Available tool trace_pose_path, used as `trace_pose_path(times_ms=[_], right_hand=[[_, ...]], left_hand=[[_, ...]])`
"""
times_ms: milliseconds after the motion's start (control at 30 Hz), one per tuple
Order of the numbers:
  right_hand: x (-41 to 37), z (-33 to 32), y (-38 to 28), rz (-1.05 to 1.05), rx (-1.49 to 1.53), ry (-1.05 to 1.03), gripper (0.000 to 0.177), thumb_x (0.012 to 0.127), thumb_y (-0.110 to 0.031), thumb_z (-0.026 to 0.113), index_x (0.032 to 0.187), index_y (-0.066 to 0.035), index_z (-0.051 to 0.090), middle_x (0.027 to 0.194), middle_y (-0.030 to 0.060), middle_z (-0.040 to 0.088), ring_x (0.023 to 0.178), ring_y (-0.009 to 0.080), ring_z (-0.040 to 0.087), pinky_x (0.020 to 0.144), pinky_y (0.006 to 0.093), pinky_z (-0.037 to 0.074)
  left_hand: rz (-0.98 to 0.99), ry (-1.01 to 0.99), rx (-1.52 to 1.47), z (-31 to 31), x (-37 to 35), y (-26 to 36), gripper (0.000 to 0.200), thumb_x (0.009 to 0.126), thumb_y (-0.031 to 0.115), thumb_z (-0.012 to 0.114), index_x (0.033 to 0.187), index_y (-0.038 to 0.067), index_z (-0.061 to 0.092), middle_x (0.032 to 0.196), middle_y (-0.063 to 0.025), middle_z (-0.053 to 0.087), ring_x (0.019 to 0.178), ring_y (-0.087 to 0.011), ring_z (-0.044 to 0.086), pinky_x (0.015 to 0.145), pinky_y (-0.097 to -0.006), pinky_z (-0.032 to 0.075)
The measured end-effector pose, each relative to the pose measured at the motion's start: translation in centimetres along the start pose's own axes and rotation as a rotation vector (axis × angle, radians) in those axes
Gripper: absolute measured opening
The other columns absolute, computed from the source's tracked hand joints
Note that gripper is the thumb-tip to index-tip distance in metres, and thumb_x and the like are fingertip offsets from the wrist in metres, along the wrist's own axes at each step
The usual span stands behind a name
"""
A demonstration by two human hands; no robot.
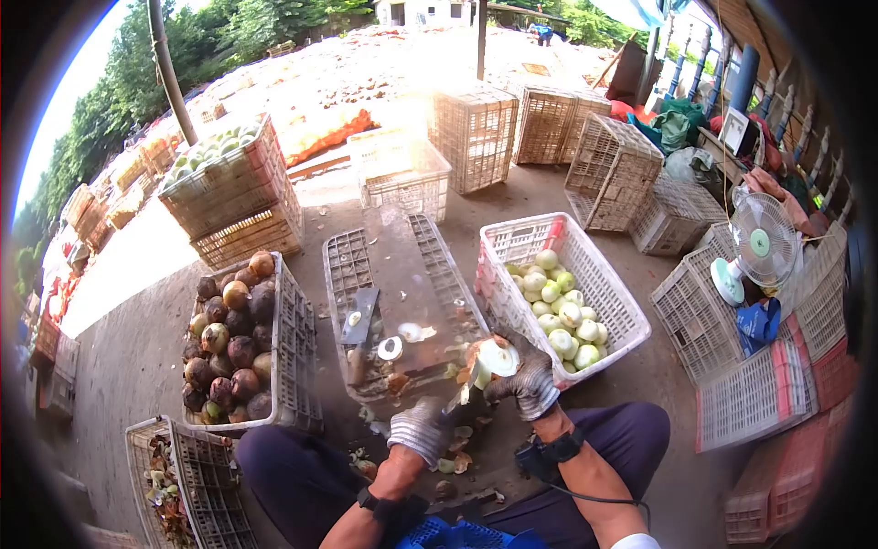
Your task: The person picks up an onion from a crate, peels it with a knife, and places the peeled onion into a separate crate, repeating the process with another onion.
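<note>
My right hand [529,380], in a striped dark-palmed glove, is closed around a partly peeled onion [498,358] at the right edge of the work board. Just left of it, my left hand [421,432], gloved too, is closed with its fingers toward the onion; what it grips is hard to make out. Under and ahead of the hands is a wooden board [416,302] laid over an upturned crate [347,265]. A wide cleaver [359,317] lies at its left, near white onion slices [390,349] and peel scraps.
A crate of dark unpeeled onions [240,357] stands left, a crate of peeled onions [564,320] right. A scrap crate [194,485] is at lower left. Stacked crates [471,137] stand ahead; a fan [761,242] is at right.
</note>
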State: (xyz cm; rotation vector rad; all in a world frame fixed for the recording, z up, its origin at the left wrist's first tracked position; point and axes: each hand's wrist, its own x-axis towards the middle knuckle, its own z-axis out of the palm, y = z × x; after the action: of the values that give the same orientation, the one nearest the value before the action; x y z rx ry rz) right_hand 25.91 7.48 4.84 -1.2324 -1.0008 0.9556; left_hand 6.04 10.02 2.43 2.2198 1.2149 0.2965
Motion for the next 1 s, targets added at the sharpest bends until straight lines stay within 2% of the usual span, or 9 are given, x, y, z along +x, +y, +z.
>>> trace_pose_path(times_ms=[100, 200, 300, 400, 500, 600, 800, 867, 1000], right_hand=[[0.2, -0.7, 1.7, -0.089, -0.139, 0.048, 0.093, 0.037, -0.008, 0.089, 0.123, 0.003, 0.055, 0.108, 0.0050, 0.062, 0.100, 0.0170, 0.057, 0.093, 0.0311, 0.048], [0.1, -0.7, 1.1, -0.041, -0.102, 0.022, 0.094, 0.036, -0.008, 0.089, 0.123, 0.002, 0.055, 0.108, 0.0048, 0.061, 0.100, 0.0168, 0.057, 0.093, 0.0312, 0.048], [0.6, -1.6, 3.4, -0.122, -0.272, 0.047, 0.094, 0.037, -0.009, 0.090, 0.123, 0.002, 0.055, 0.108, 0.0045, 0.061, 0.100, 0.0166, 0.057, 0.093, 0.0311, 0.048], [0.8, -1.5, 4.4, -0.049, -0.138, 0.062, 0.093, 0.037, -0.010, 0.091, 0.122, 0.001, 0.055, 0.108, 0.0041, 0.062, 0.099, 0.0163, 0.058, 0.093, 0.0313, 0.048], [0.4, -1.1, 2.5, -0.078, -0.195, 0.037, 0.091, 0.037, -0.010, 0.091, 0.120, 0.000, 0.056, 0.107, 0.0039, 0.062, 0.098, 0.0162, 0.058, 0.092, 0.0311, 0.049], [0.2, -1.1, 2.7, -0.148, -0.299, 0.055, 0.091, 0.036, -0.010, 0.091, 0.120, 0.000, 0.056, 0.106, 0.0042, 0.063, 0.097, 0.0164, 0.058, 0.091, 0.0309, 0.049], [0.7, -1.1, 4.2, -0.106, -0.210, 0.061, 0.087, 0.036, -0.007, 0.089, 0.116, -0.001, 0.057, 0.106, 0.0047, 0.064, 0.096, 0.0158, 0.059, 0.091, 0.0308, 0.050], [0.8, -1.3, 5.1, -0.123, -0.211, 0.075, 0.087, 0.036, -0.006, 0.089, 0.116, -0.001, 0.056, 0.104, 0.0047, 0.065, 0.095, 0.0155, 0.060, 0.090, 0.0309, 0.050], [0.9, -1.6, 6.6, -0.182, -0.193, 0.092, 0.090, 0.038, -0.005, 0.088, 0.120, 0.000, 0.053, 0.103, 0.0051, 0.066, 0.094, 0.0160, 0.060, 0.089, 0.0314, 0.051]], left_hand=[[0.021, 0.017, -0.031, 0.1, 0.1, -0.3, 0.029, 0.078, 0.030, 0.069, 0.088, 0.003, 0.066, 0.081, -0.0219, 0.064, 0.077, -0.0416, 0.063, 0.064, -0.0468, 0.051], [-0.006, -0.009, -0.043, 0.2, 0.2, -0.4, 0.025, 0.078, 0.025, 0.067, 0.088, 0.003, 0.066, 0.082, -0.0225, 0.064, 0.077, -0.0418, 0.063, 0.064, -0.0474, 0.051], [0.036, 0.081, -0.073, 0.9, 0.0, -1.0, 0.016, 0.076, 0.019, 0.066, 0.083, 0.005, 0.063, 0.076, -0.0212, 0.062, 0.075, -0.0421, 0.061, 0.062, -0.0478, 0.048], [0.069, 0.100, -0.076, 1.1, 0.0, -1.2, 0.016, 0.077, 0.020, 0.066, 0.084, 0.005, 0.063, 0.077, -0.0213, 0.062, 0.075, -0.0419, 0.062, 0.061, -0.0476, 0.048], [-0.004, 0.036, -0.042, 0.5, 0.1, -0.3, 0.017, 0.078, 0.020, 0.065, 0.084, 0.005, 0.063, 0.079, -0.0226, 0.062, 0.076, -0.0428, 0.061, 0.061, -0.0480, 0.048], [-0.054, 0.037, 0.018, 1.8, 0.7, -0.9, 0.021, 0.078, 0.021, 0.067, 0.088, 0.003, 0.066, 0.080, -0.0196, 0.066, 0.073, -0.0382, 0.065, 0.064, -0.0456, 0.051], [-0.153, -0.101, -0.876, 2.0, -0.6, -0.3, 0.024, 0.071, 0.019, 0.080, 0.076, 0.003, 0.063, 0.067, -0.0040, 0.062, 0.057, -0.0120, 0.056, 0.052, -0.0301, 0.046], [-0.211, -0.209, -1.054, 1.8, -0.6, -0.9, 0.021, 0.074, 0.017, 0.078, 0.073, 0.004, 0.061, 0.066, -0.0021, 0.059, 0.057, -0.0083, 0.054, 0.050, -0.0273, 0.043], [-0.066, -0.190, -1.025, 0.5, -1.1, -0.4, 0.018, 0.078, 0.012, 0.072, 0.068, 0.005, 0.059, 0.066, -0.0005, 0.059, 0.056, -0.0062, 0.052, 0.049, -0.0255, 0.041]])
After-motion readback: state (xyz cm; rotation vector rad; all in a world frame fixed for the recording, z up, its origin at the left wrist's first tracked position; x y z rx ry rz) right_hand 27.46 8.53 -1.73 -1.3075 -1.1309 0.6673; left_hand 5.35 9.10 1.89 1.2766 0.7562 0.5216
